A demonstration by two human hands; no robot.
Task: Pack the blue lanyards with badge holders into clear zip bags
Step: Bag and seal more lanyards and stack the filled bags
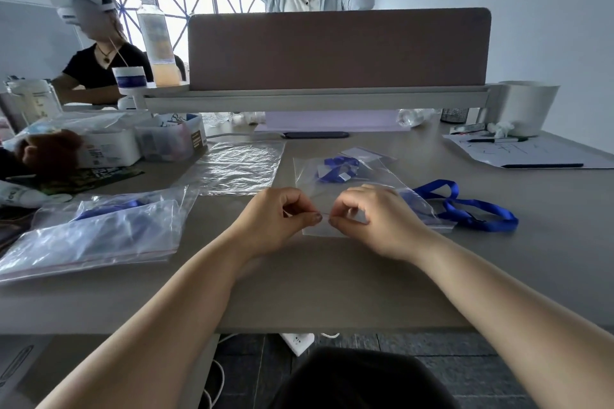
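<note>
While both forearms cross the near edge of the table (pixel 332 285), the work sits well in from that edge, with a wide strip of bare grey top between the wrists and the drop. Beyond the hands, a pinkish divider panel (pixel 339 50) on a rail closes off the far side.

To the left of the left hand there is a short bare gap, then a heap of packed bags (pixel 93 236) with blue showing through, reaching to the left edge of the view. Beyond the left hand lies a flat, crinkled empty bag (pixel 239 166), and past it are storage boxes (pixel 109 146). Their labels are too blurred to read. So is the label on the tall bottle (pixel 156 40), and the cup (pixel 129 80) shows only a blue band. Far right of the right hand, a paper sheet (pixel 531 153) carries pens and marks I cannot make out.

The left hand (pixel 279 219) and right hand (pixel 375 219) sit close together, fingers curled in. Each pinches the near, red-lined edge of the clear zip bag (pixel 332 189) between thumb and forefinger. The bag lies flat on the table, stretching away from the hands. Inside it, beyond the knuckles, sits a bundled blue lanyard (pixel 335 169) with a pale badge holder. Just right of the right hand lies a loose lanyard (pixel 478 212), one loop showing through the bag's right corner.
</note>
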